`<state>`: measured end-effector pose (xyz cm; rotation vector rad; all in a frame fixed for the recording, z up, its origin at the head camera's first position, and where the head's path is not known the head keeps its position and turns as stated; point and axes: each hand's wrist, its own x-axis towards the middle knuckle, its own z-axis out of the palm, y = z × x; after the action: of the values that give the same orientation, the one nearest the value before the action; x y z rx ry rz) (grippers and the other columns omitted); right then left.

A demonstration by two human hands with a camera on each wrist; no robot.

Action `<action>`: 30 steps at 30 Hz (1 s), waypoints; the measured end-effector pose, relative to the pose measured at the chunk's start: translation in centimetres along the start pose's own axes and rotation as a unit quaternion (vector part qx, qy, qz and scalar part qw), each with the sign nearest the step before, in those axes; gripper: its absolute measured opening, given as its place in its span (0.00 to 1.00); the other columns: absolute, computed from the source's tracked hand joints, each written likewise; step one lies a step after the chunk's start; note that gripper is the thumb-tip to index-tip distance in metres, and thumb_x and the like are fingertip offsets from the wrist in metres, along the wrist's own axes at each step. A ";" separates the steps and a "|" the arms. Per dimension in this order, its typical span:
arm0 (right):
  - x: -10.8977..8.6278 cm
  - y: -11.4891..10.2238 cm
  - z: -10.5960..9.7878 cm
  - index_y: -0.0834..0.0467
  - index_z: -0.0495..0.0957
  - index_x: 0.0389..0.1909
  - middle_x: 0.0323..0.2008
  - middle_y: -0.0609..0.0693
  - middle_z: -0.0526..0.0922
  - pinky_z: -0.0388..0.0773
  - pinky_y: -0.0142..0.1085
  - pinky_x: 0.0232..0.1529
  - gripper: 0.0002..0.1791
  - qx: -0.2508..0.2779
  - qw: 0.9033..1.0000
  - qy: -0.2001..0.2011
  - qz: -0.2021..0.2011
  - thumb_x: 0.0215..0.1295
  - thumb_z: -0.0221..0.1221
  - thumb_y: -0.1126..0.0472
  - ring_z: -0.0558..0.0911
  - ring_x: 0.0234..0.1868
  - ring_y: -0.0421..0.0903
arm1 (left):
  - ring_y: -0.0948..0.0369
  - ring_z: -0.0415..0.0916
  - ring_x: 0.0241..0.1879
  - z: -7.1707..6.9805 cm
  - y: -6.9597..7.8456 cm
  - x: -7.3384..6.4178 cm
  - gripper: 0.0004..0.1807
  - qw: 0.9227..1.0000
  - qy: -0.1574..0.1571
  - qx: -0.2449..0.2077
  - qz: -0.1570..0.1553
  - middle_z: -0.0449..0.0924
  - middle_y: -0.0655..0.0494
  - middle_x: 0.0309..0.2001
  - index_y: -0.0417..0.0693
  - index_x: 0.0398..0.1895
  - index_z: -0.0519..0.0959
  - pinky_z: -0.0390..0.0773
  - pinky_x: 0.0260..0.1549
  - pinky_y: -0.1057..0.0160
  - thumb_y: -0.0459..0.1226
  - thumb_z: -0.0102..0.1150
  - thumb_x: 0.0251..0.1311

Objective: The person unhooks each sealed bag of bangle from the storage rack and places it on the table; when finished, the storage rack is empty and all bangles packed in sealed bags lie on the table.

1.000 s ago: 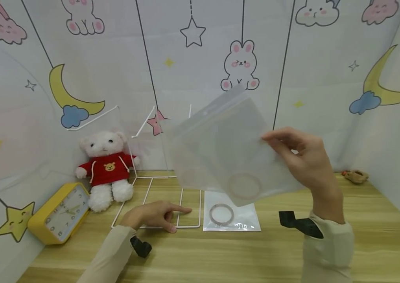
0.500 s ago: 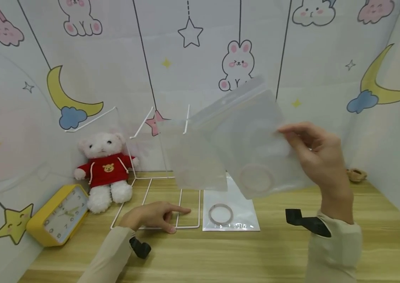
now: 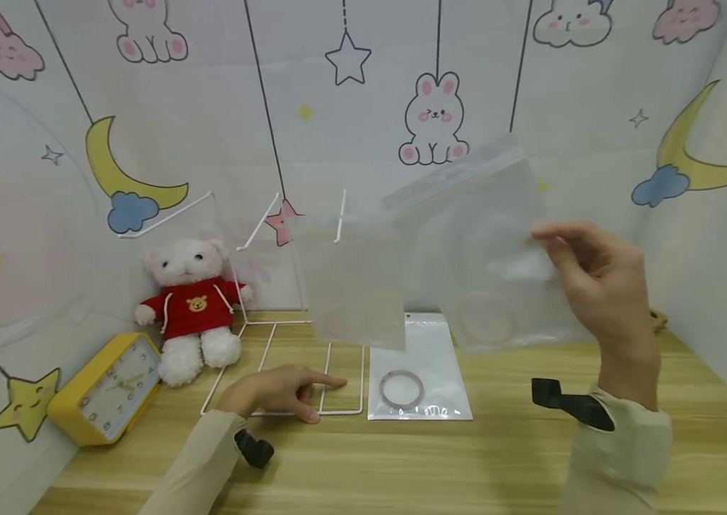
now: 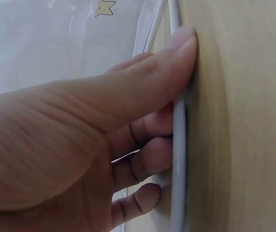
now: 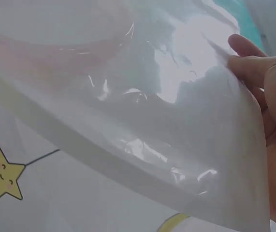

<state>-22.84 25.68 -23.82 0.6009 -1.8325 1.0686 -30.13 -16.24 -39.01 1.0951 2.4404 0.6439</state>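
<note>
My right hand (image 3: 607,282) pinches a translucent zip bag (image 3: 488,243) by its right side, raised above the table and tilted. A pale ring-shaped thing (image 5: 60,53) shows through the plastic. Left of it, a second bag (image 3: 357,286) hangs upright at a prong of the white wire rack (image 3: 353,413). My left hand (image 3: 282,392) is down on the rack's base, index finger stretched to the right. In the left wrist view, its thumb and curled fingers grip the front wire from either side. A third zip bag (image 3: 437,357) with a pinkish ring inside lies flat beside the rack.
A white teddy bear (image 3: 196,300) in a red top sits left of the rack. A yellow clock (image 3: 109,390) stands in front of it. At the right back, a small brown object (image 3: 659,320) is partly behind my right wrist. A printed cloth backs the table.
My right hand has moved right with its bag, away from the rack. The hanging bag, overlapped before, now shows separately at the prong. The left hand stays in place.
</note>
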 end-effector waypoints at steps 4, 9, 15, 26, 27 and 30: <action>0.0 0.2 0.0 0.69 0.85 0.42 0.37 0.37 0.85 0.58 0.28 0.22 0.08 -0.018 1.000 0.011 0.011 0.67 0.58 0.75 0.64 0.20 0.38 | 0.70 0.66 0.23 0.0 0.1 -0.2 0.36 1.000 0.002 -0.002 -0.002 0.71 0.62 0.21 0.50 0.70 0.72 0.69 0.29 0.68 0.39 0.71 0.57; -0.2 0.5 -0.1 0.67 0.85 0.42 0.34 0.37 0.84 0.56 0.29 0.19 0.08 -0.028 0.999 0.020 0.041 0.69 0.57 0.72 0.60 0.17 0.39 | 0.69 0.66 0.24 0.0 0.1 -0.3 0.35 1.000 0.001 -0.006 0.000 0.71 0.62 0.22 0.49 0.70 0.72 0.69 0.30 0.67 0.39 0.71 0.58; -0.4 1.4 -0.1 0.64 0.86 0.42 0.32 0.41 0.82 0.57 0.29 0.19 0.09 -0.044 0.997 0.014 0.064 0.70 0.57 0.69 0.61 0.17 0.39 | 0.69 0.66 0.24 0.2 0.1 -0.3 0.35 1.000 0.004 -0.008 -0.015 0.71 0.62 0.22 0.52 0.70 0.72 0.68 0.30 0.67 0.39 0.71 0.57; -0.8 2.9 0.3 0.59 0.87 0.41 0.35 0.42 0.83 0.61 0.28 0.22 0.10 -0.107 0.991 -0.032 0.080 0.72 0.56 0.65 0.65 0.21 0.39 | 0.69 0.65 0.23 0.1 0.2 -0.3 0.35 1.000 -0.002 -0.013 -0.010 0.71 0.61 0.21 0.50 0.70 0.72 0.68 0.29 0.68 0.39 0.71 0.58; -0.9 3.1 0.3 0.59 0.87 0.41 0.36 0.44 0.83 0.60 0.28 0.21 0.10 -0.111 0.990 -0.036 0.077 0.72 0.56 0.66 0.65 0.20 0.39 | 0.69 0.66 0.23 0.1 0.2 -0.3 0.35 1.000 -0.002 -0.012 -0.012 0.71 0.61 0.21 0.50 0.70 0.72 0.68 0.29 0.68 0.39 0.71 0.57; -0.9 3.4 0.2 0.58 0.87 0.42 0.37 0.51 0.85 0.60 0.28 0.21 0.10 -0.126 0.988 -0.053 0.073 0.72 0.57 0.66 0.64 0.19 0.38 | 0.69 0.66 0.23 0.1 0.1 -0.2 0.35 1.000 -0.002 -0.007 -0.009 0.71 0.62 0.21 0.51 0.71 0.72 0.69 0.30 0.67 0.40 0.71 0.58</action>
<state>-25.05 27.16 -26.13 0.3837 -2.0920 0.8923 -29.91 -16.33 -39.03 1.0670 2.4366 0.6510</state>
